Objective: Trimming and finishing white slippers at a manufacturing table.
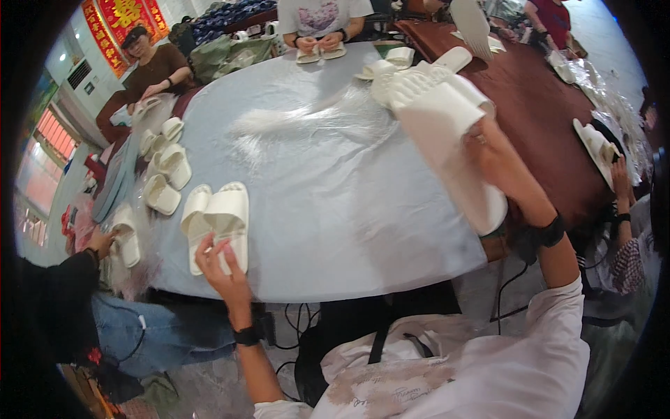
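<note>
At the left of the pale blue table top, a pair of white slide slippers (236, 208) lies side by side, soles down. My left hand (225, 274) is at their heel end with fingers apart and slightly curled, and it holds nothing I can see. Whether its fingertips touch the slipper is unclear. On the right, my right hand (486, 150) grips a white slipper (440, 112) by its strap, with the heel pointing down toward me. Some of those fingers are hidden by the strap. More white slippers (392, 78) lie behind the held one, partly covered by it.
Clear plastic bags (307, 122) lie mid-table. Several white slippers (171, 164) line the left edge. A brown table (523, 119) adjoins at right. Co-workers handle slippers at far left, near left, across the table and at right. Black cables (296, 325) hang below the front edge.
</note>
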Demonstrator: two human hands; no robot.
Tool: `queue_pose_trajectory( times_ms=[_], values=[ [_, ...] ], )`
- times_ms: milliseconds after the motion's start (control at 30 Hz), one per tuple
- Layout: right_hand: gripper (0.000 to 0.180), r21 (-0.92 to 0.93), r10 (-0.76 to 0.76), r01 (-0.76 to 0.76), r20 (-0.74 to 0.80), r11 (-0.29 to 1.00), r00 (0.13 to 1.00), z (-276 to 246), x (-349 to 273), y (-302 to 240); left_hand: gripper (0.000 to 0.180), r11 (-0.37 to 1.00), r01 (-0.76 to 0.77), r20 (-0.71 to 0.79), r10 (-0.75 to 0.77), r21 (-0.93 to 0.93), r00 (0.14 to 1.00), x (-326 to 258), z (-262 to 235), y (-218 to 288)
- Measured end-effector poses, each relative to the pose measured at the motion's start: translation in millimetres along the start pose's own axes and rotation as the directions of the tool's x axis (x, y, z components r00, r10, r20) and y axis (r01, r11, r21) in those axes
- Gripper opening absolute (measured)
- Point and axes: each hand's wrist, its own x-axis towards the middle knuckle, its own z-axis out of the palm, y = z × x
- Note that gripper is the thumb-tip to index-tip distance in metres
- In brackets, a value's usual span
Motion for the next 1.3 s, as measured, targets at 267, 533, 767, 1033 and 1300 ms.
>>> queue_pose_trajectory(
  times_ms=[267,533,767,1033,1300],
  values=[
    [0.063,0.458,-0.272,0.107,0.311,0.882,0.91,180,30,-111,0.052,0.791,0.243,0.408,0.009,-0.562,0.913,-14,-3,107],
    [0.065,0.426,-0.214,0.076,0.286,0.901,0.934,335,61,-187,0.04,0.843,0.193,-0.309,-0.383,-0.501,0.87,-27,-11,64],
    [0.044,0.714,-0.698,0.278,0.396,0.642,0.597,280,119,-128,0.045,0.814,0.274,-0.168,-0.408,-0.513,0.897,-28,-13,25],
    [0.021,0.201,-0.109,0.121,-0.072,0.972,0.991,169,123,48,0.035,0.971,0.172,-0.257,-0.21,-0.163,0.943,-23,-22,40],
    [0.023,0.247,-0.001,0.018,-0.069,0.969,0.998,171,102,97,0.035,0.954,-0.163,0.476,0.025,0.251,0.879,14,34,108]
  ],
)
